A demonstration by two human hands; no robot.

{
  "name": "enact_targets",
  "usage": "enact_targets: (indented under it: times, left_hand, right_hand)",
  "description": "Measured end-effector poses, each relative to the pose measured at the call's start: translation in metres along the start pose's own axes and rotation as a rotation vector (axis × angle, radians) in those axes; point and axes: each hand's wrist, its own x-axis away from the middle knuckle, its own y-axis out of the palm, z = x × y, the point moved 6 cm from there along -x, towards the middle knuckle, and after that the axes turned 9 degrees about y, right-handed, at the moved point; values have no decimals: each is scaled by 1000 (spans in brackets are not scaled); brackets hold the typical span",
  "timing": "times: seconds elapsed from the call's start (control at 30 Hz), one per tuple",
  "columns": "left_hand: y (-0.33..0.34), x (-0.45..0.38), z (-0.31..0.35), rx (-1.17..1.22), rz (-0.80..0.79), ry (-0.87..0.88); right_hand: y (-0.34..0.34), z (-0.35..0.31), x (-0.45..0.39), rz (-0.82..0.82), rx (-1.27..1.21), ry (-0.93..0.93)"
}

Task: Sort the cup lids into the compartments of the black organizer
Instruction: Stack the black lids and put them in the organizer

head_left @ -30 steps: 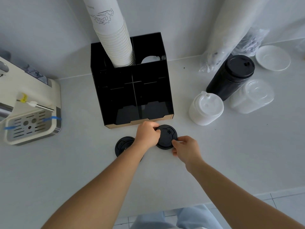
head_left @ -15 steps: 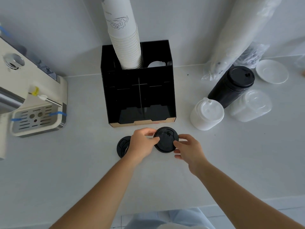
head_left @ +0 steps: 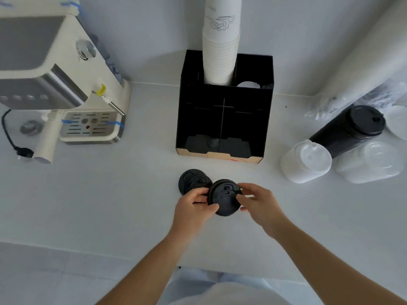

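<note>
Both hands have drawn back from the organizer toward the counter's near edge, bringing the lid with them, and the camera has swung so the coffee machine [head_left: 66, 89] now fills the upper left.

From the head view, the left hand [head_left: 193, 208] and right hand [head_left: 259, 205] together hold one black lid [head_left: 224, 197], tipped up so its top faces the camera. The left thumb and fingers are clamped on its left rim, and the right fingertips [head_left: 240, 198] press on its right rim. Whether the lid's lower edge touches the white counter [head_left: 110, 205] is hard to tell from this angle. A second black lid [head_left: 191, 179] lies flat on the counter just beyond the left hand, partly covered by the held one.

The black organizer [head_left: 224, 119] stands well beyond the hands, open side facing them, with a centre divider splitting its front compartments. A tall stack of white paper cups [head_left: 220, 51] rises from its rear left compartment, and something pale shows in the rear right one.

To the right lie three sleeves of lids on their sides: a white stack [head_left: 306, 164], a black stack [head_left: 350, 130] and a clear stack [head_left: 372, 161], close together and well apart from the hands.
</note>
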Motion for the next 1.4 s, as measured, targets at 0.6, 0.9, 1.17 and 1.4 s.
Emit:
enact_targets:
  times: [0.6,0.9,1.17,1.4]
  left_hand:
    - [-49,-14,-12,-195,254,126]
    - [-44,-23,-14,-175,225,76]
    - [-46,-17,-14,-84,257,61]
    - [-41,-10,-19,84,249,-30]
  right_hand:
    - [60,-25,-10,-12,104,6]
    - [65,-26,-15,-16,67,20]
    - [63,-28,-15,-13,59,8]
    - [57,-32,-13,-20,17,-4]
